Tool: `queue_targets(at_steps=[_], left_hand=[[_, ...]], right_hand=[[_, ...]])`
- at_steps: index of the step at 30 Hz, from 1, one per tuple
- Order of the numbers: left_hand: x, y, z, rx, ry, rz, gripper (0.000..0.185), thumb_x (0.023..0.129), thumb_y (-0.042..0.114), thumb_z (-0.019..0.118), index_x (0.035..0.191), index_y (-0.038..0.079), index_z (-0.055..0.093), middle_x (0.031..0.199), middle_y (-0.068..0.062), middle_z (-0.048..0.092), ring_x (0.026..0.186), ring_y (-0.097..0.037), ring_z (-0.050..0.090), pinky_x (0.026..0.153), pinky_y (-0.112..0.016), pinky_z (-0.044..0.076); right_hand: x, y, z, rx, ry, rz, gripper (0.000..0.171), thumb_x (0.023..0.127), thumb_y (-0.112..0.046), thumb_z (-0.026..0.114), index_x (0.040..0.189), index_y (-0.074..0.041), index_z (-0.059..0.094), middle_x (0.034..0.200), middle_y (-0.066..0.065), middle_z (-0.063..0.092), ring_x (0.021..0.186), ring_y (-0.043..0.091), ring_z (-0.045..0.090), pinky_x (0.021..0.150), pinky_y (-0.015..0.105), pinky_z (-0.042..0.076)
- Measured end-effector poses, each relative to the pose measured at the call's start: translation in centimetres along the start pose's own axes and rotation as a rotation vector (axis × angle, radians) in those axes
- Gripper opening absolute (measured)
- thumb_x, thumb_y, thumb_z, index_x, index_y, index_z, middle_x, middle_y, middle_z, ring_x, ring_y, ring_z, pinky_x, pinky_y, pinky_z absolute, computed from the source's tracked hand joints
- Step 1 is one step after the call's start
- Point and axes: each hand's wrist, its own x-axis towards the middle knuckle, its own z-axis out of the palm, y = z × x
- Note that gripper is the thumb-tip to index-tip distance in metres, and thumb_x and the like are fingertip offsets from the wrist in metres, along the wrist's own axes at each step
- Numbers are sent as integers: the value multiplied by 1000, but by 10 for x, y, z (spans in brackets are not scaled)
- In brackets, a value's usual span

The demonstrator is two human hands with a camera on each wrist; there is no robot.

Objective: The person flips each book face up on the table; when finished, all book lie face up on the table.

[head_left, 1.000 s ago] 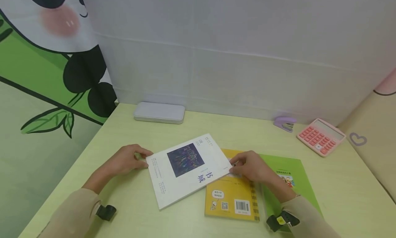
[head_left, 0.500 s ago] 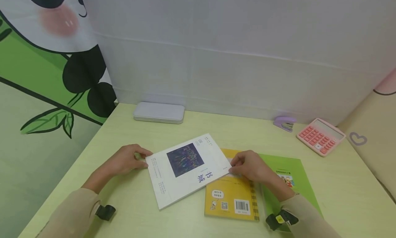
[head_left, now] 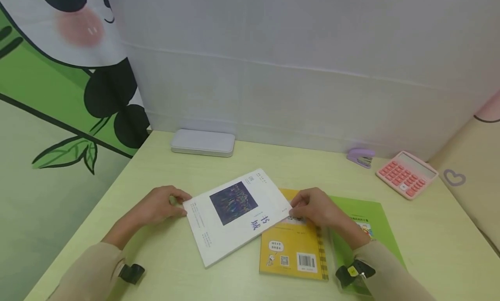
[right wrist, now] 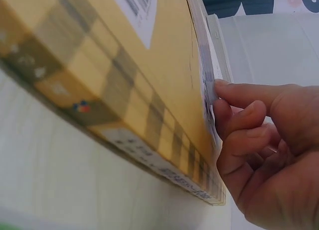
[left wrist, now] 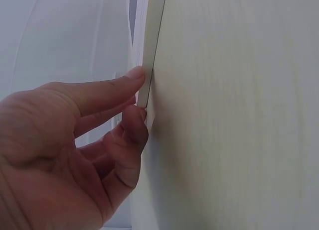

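At surface [head_left: 164, 266] centre, left hand [head_left: 158, 204] pinches white book [head_left: 234, 214] at 9 o'clock; right hand [head_left: 318, 209] pinches 3 o'clock corner, steadying it over yellow book [head_left: 293, 253].

Beige long sleeves [head_left: 93, 270] cover both arms, with a black camera clip [head_left: 353, 272] strapped at each wrist.

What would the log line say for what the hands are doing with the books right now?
left hand: pinches white book corner | right hand: pinches opposite corner | white book: overlaps yellow book | green book: beside
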Motion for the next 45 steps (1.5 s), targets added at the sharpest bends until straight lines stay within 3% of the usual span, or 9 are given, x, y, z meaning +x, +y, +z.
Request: queue_targets(at_steps=[5,17,26,36,45], left_hand=[[-6,0,0,13,4,-30,39,88,9,84,125,1,74,104,-9,66,88,-22,53,74,-33,43],[-19,-4,2,-38,-6,-55,39,88,7,83,125,2,74,96,-6,64,77,-19,52,61,-29,43],[-28,-6,2,-62,-25,-30,42,88,6,83,128,3,74,91,-5,63,67,-17,51,55,-26,41],[-36,-6,2,-53,-31,-24,44,87,6,84,130,4,73,89,-4,63,67,-16,53,56,-27,42],[-43,0,4,-51,-47,-63,48,86,7,85,133,7,72,88,-4,63,68,-17,53,56,-27,43]], right_hand=[[6,-1,-1,-25,-3,-13,10,95,-17,79,102,-10,76,83,8,65,55,16,52,52,26,45],[23,-6,1,-39,18,-12,9,97,-21,77,96,-11,76,88,9,70,68,21,67,57,29,52],[34,-10,1,-20,19,-40,16,98,-22,75,108,-10,78,90,12,70,67,23,70,58,30,57],[44,-13,2,0,-7,-63,30,100,-21,73,126,-7,76,76,10,66,54,18,59,53,27,50],[53,-17,2,9,-44,-50,28,102,-20,70,125,-6,77,69,9,65,53,19,58,53,25,49]])
